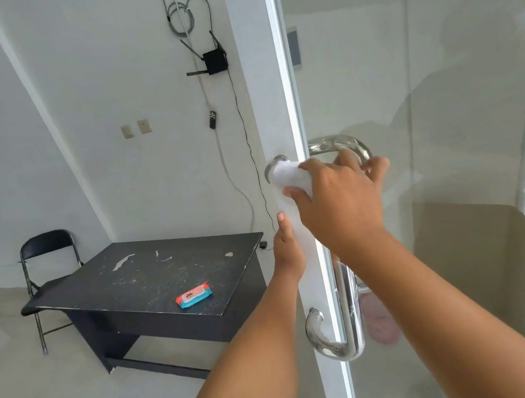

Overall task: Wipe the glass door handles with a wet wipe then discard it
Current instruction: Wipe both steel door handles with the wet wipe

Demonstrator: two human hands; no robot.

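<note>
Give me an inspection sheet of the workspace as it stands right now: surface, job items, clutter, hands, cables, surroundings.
Surface: dark table, top scuffed and chipped.
Job's things: white wet wipe wrapped over the upper part of the chrome door handle; wipes pack on the table near its front edge.
Clutter: nothing seen beyond the pack.
Grippers: right hand presses the wipe on the handle; left hand grips the wipe's lower part.
Cables: coiled cable above the router; thin wires run down the wall.
Surroundings: glass door, black folding chair, white walls, no bin in view.
</note>
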